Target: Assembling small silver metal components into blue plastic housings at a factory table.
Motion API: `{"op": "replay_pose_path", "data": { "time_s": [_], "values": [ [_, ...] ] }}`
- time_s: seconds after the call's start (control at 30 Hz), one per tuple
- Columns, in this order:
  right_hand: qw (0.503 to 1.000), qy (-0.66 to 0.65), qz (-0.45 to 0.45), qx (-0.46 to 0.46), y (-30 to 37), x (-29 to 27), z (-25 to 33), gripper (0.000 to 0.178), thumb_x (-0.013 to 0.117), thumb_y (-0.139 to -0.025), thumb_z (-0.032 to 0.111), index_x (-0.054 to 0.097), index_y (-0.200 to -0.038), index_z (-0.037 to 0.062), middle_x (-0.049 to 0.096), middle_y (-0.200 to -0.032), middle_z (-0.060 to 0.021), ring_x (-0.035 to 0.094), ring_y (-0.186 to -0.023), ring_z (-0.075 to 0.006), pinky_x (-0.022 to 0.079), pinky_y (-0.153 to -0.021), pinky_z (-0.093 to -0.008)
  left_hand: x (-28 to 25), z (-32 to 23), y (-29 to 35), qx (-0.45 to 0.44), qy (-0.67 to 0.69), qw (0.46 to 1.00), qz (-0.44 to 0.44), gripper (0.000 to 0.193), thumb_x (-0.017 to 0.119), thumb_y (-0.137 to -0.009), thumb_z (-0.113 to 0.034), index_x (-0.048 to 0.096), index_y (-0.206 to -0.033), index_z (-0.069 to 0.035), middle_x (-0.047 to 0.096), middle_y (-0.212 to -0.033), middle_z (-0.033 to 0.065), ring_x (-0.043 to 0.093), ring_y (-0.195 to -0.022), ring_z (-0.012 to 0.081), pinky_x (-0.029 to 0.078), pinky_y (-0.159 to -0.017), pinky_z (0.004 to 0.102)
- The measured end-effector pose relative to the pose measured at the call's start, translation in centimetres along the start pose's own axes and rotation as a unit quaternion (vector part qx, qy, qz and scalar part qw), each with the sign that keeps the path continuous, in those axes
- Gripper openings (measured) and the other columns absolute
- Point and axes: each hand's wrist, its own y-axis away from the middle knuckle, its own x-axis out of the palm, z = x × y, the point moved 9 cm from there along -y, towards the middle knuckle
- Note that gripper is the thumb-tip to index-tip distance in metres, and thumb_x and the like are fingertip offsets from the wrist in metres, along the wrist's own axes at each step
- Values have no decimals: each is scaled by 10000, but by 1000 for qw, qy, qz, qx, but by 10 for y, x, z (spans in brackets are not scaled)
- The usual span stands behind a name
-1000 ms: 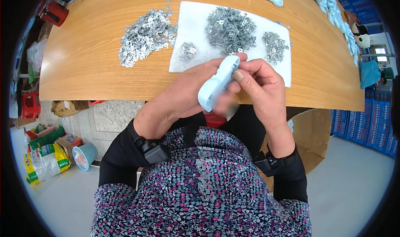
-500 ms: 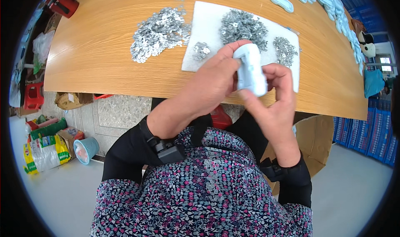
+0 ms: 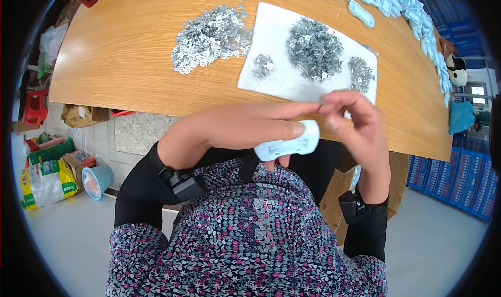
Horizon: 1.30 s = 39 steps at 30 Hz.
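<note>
A light blue plastic shell (image 3: pixel 292 143) with a recessed inside lies in my left hand (image 3: pixel 240 125), low in front of the table's near edge. My left thumb presses on its top edge, other fingers show beneath it, and the index finger stretches out to the right. My right hand (image 3: pixel 362 127) is pinched at the tip of that index finger; anything in the pinch is too small to make out. Beyond them, a white foam sheet (image 3: pixel 271 25) bears a large heap of small metal pieces (image 3: pixel 314 49) and two smaller heaps, left (image 3: pixel 263 66) and right (image 3: pixel 361 74).
A broad pile of flat silvery metal pieces (image 3: pixel 209 40) lies on the wooden table (image 3: pixel 125 51) left of the sheet. Many light blue shells (image 3: pixel 386 2) line the far right edge. A cardboard box (image 3: pixel 394 179) stands below on the right, a blue basket (image 3: pixel 98 181) on the floor left.
The blue shell has come down toward my body and turned from upright to sideways in my left hand. My right hand has let go of it and pinches at my left index fingertip.
</note>
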Motion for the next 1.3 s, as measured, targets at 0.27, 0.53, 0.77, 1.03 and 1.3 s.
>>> {"op": "replay_pose_path", "data": {
  "time_s": [0.27,0.53,0.77,1.03,1.3],
  "values": [
    [899,393,-143,-128,-25,-12,-11,172,726,-804,56,721,-970,102,656,-889,-37,604,-804,-217,462,-762,-326,-21,14,10,54,163,983,-68,560,512,-950,-219,401,-1456,-9,617,-1159,145,643,-933,191,578,-768,319],
    [919,343,-153,-122,-22,-12,-14,154,733,-780,54,713,-919,116,678,-912,-31,628,-889,-266,466,-838,-365,-44,-2,15,138,180,947,-226,520,563,-928,-115,422,-1418,-17,635,-1048,112,643,-873,160,569,-764,320],
    [939,284,-130,-142,-15,-4,5,161,742,-770,58,711,-924,88,683,-909,-52,629,-889,-278,466,-830,-368,-47,-17,-7,182,184,924,-283,561,640,-893,-64,411,-1398,21,637,-985,104,652,-854,147,578,-756,291],
    [945,262,-118,-155,-9,6,14,145,739,-787,77,710,-929,72,685,-892,-79,638,-859,-297,485,-797,-369,-46,-15,-17,189,131,931,-283,529,624,-893,-25,460,-1394,-61,620,-1039,78,637,-885,154,555,-765,307],
    [993,-65,-32,93,-9,12,-31,185,634,-969,155,645,-1055,-8,690,-946,-49,622,-900,-116,488,-834,-285,-49,-16,-9,185,24,928,-323,492,625,-907,-54,489,-1378,-99,618,-1063,39,623,-889,123,543,-763,287]
  ]
}}
